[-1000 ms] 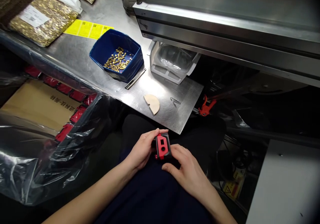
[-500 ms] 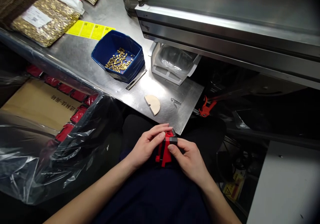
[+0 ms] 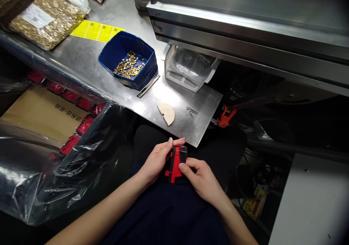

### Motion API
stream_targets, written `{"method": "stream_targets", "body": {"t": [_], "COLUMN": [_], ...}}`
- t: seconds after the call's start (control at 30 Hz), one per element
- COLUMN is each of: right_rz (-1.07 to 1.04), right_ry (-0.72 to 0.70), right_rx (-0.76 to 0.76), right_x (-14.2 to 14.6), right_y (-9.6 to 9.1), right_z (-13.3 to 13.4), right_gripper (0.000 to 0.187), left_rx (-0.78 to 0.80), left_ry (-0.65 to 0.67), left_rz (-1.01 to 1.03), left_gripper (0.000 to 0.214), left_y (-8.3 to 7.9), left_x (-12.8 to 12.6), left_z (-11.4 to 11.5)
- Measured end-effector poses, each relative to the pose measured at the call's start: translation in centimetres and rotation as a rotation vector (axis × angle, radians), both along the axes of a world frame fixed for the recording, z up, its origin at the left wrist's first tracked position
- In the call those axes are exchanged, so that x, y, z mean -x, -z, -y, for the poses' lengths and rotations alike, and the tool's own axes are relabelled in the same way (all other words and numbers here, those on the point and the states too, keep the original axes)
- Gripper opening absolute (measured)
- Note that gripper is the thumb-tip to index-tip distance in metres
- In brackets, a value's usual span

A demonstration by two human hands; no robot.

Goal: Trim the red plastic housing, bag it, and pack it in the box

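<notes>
The person holds a red-and-black piece (image 3: 176, 163) above the lap, just off the near edge of a metal table (image 3: 185, 128). The left hand (image 3: 155, 163) closes round its left side, one finger laid along its far end; the remaining fingers are partly hidden. The right hand (image 3: 203, 177) pinches the right side between thumb and forefinger. Farther off, a pale half-disc (image 3: 167, 114) lies on the table, with a small metal tool (image 3: 191, 110) to its right. A blue bin (image 3: 149, 68) holding brass-coloured parts (image 3: 128, 67) stands at far left.
</notes>
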State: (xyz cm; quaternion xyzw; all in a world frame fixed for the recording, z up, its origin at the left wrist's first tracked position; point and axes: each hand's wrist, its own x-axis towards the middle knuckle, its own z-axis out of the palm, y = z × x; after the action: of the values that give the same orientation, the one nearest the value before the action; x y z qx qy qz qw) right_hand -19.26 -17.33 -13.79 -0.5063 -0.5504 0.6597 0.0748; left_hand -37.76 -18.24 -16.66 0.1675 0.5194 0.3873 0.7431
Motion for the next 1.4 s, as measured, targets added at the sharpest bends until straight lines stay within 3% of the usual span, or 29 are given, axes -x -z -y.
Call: {"method": "stream_targets", "body": {"t": [0.1,0.2,0.27,0.37,0.53,0.7,0.9,1.1,1.23,1.3,1.4], "right_rz": [-0.062,-0.011,0.124,0.242,0.283,0.395,0.562,0.608,0.471,0.401,0.358], "right_ry": [-0.033,-0.071,-0.007,0.052,-0.285,-0.498,-0.718,-0.701,-0.513,-0.291,-0.009], "right_rx": [-0.028,-0.07,-0.2,-0.517,-0.923,-1.095,-1.138,-1.02,-0.916,-0.811,-0.553], "right_x": [-0.1,-0.8,-1.3,-1.8,-1.3,-1.2,-0.9,0.0,-0.9,-1.8,-2.8], "right_y": [-0.9,-1.7,-2.0,-2.2,-1.8,-1.8,-2.8,-2.7,-2.9,-3.0,-3.2], "right_z": [0.0,0.3,0.5,0.7,0.8,1.2,1.6,1.0,-0.7,-1.2,-1.2], "right_gripper": [0.04,0.037,0.032,0.029,0.039,0.047,0.054,0.059,0.062,0.064,0.046], "left_rx": [-0.152,-0.211,-0.208,-0.245,-0.29,-0.302,-0.337,-0.376,-0.422,-0.419,-0.402], "left_ry": [0.078,0.189,0.224,0.264,0.317,0.365,0.409,0.416,0.405,0.421,0.42], "left_rz": [0.031,0.012,-0.012,-0.086,-0.151,-0.176,-0.205,-0.189,-0.197,-0.194,-0.158], "left_gripper": [0.043,0.057,0.061,0.068,0.073,0.072,0.069,0.069,0.074,0.075,0.076], "left_y": [-0.3,-0.6,-0.9,-1.2,-1.0,-0.6,-0.3,0.1,-0.2,-0.5,-0.6], "left_x": [0.7,1.3,1.6,1.9,2.5,2.9,2.7,2.6,2.7,2.8,3.0], "left_z": [0.7,1.4,1.6,1.7,1.7,1.7,1.7,1.9,1.7,1.6,1.4]}}
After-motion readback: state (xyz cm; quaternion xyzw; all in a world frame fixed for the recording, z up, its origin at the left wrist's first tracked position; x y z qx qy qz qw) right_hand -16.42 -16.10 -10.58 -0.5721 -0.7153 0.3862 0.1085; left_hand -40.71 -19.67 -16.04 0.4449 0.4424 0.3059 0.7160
